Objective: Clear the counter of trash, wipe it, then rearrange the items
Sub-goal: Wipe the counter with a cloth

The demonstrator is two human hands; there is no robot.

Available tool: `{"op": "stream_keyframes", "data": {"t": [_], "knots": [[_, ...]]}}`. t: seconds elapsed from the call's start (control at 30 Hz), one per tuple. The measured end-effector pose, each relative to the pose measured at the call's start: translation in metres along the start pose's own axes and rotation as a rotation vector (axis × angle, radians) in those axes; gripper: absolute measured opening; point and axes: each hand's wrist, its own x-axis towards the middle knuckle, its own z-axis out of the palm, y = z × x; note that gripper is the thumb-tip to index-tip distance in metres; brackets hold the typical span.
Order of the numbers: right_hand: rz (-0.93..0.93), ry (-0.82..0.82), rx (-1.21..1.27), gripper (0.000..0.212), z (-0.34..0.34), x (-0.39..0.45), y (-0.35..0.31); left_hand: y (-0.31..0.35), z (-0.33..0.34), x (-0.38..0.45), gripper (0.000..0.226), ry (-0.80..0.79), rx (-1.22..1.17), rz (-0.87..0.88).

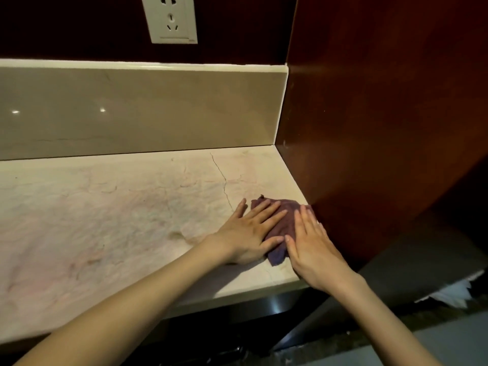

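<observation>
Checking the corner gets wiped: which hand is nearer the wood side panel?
The right hand, beside the panel; the left hand lies further along the cloth.

No text, label, brand or number could be read anywhere; the white wall socket [170, 19] at twelve o'clock bore only a tiny, illegible mark.

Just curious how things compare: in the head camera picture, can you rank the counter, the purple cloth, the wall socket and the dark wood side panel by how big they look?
1. Counter and wood side panel: both fill large areas and run out of frame, too close to rank.
2. Wall socket, though cut off at the top.
3. Purple cloth, partly covered by both hands, so unsure.
</observation>
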Motion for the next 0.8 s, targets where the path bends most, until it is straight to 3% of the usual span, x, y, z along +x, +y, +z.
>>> {"op": "stream_keyframes", "data": {"t": [0.43,0.8], "knots": [[-0.022,-0.034,-0.140,0.062,0.006,-0.010,-0.008,-0.002,0.004,-0.031,0.063,0.007,-0.029,-0.023],[-0.278,0.005,-0.056,0.074,0.048,-0.044,-0.159,-0.076,0.013,-0.201,0.077,0.030,-0.042,-0.230]]}}
